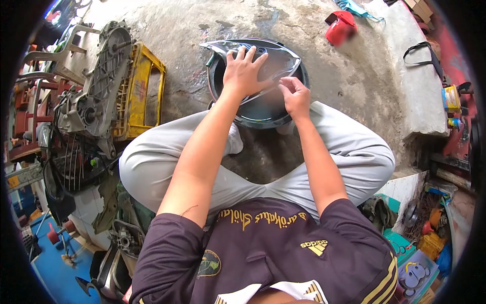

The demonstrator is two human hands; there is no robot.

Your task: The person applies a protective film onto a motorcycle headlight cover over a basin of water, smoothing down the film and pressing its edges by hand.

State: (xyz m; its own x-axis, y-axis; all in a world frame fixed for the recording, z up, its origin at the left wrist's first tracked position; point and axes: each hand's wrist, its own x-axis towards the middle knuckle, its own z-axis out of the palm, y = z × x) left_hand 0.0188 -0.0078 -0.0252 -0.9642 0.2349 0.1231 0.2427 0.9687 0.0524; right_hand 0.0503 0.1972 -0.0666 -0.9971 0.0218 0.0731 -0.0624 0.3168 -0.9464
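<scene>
A rough, stained concrete floor (364, 76) spreads out ahead of us, with a pale concrete ledge (417, 104) along the right side and a black strap (422, 46) lying on it. On the far right part of the floor we see a red object (341, 29), and just beside it a light blue strip of material (362, 10). To our left a yellow plastic crate (161, 96) stands next to a large grey metal casing (104, 76).

We sit with our knees wide apart, in light grey trousers (172, 139) and a dark short-sleeved shirt (263, 228) with yellow lettering. In front of us, at the far side of our knees, is a round black basin (263, 121). A glossy, curved, dark see-through panel (281, 58) with a pointed left end lies across its top, the point reaching past the left rim.

Our left hand (243, 71) is spread over the panel, fingers pointing to the far side, clenched around nothing. Our right hand (295, 96) is at the panel's right near edge, thumb and fingers bent close together; we cannot tell whether they pinch that edge.
</scene>
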